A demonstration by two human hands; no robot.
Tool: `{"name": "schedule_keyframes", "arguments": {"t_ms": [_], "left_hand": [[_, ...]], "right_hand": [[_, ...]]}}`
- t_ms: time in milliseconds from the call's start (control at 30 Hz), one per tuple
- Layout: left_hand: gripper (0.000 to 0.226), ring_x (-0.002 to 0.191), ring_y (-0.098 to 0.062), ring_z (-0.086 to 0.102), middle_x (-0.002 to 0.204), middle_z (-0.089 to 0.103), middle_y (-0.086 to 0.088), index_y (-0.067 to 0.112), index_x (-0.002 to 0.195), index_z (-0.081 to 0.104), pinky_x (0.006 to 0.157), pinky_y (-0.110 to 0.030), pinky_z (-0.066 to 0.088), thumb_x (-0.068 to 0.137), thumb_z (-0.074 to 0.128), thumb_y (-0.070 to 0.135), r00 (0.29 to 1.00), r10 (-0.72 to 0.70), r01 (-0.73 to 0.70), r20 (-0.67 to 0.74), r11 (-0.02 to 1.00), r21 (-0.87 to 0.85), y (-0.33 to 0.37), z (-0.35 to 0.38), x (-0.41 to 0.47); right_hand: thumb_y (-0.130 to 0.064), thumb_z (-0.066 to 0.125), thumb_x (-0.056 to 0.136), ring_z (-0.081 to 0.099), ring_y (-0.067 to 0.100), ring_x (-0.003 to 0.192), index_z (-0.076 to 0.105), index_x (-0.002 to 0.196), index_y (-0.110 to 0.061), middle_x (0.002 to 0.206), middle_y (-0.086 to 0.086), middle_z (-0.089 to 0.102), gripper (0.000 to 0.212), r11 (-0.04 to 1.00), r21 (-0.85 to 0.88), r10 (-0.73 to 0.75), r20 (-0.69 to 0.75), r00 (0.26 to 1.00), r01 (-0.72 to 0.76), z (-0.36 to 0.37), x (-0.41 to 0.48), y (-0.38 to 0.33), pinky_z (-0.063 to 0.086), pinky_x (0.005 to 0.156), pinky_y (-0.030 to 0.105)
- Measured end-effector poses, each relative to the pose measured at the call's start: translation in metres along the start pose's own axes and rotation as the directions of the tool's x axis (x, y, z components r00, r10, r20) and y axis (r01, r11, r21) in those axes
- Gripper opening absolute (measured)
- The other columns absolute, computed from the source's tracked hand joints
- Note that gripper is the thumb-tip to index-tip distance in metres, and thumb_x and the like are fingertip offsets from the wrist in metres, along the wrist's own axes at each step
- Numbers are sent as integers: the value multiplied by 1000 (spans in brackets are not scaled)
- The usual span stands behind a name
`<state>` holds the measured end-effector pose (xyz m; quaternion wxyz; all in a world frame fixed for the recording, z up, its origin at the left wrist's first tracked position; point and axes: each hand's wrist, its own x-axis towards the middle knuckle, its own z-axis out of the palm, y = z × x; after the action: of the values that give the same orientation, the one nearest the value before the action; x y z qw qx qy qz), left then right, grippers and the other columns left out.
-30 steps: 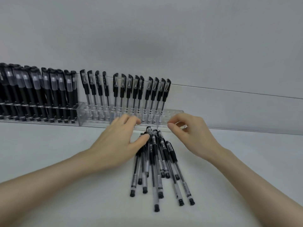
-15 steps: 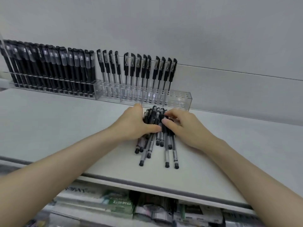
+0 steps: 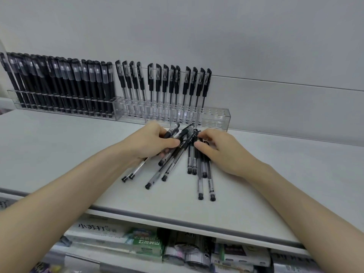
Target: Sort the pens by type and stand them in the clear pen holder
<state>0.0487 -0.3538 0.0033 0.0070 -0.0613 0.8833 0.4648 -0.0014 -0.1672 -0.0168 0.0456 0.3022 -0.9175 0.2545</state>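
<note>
Grasping: left hand [image 3: 151,142] clenches a slanted bundle of loose pens [image 3: 200,182] | right hand [image 3: 222,152]: fingers curled over caps of the pens at right, real grasp I cannot tell | pens lie on white shelf [image 3: 59,154], near side of clear pen holder [image 3: 214,119] | holder far, many pens upright inside
</note>
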Motion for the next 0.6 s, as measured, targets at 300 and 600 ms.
{"name": "schedule_keyframes", "arguments": {"t_ms": [300,600], "left_hand": [[23,43,-8,47,58,51,-3,-1,78,56,39,-15,38,96,53,13,999,-32,38,35,979,-201,1,-1,-8],[18,45,-9,42,63,55,0,7,107,55,41,-20,37,97,50,22,994,102,-73,38,881,-467,4,-9,-15]], "right_hand": [[-35,49,97,52,23,109,57,120,-12,116,7,62,34,1000,0,15,-1,1000,-15,0,-1,-2,41,95,38],[-35,51,96,54,10,108,53,125,-15,118,-4,59,35,972,232,9,-156,988,28,-4,-4,-10,43,97,29]]}}
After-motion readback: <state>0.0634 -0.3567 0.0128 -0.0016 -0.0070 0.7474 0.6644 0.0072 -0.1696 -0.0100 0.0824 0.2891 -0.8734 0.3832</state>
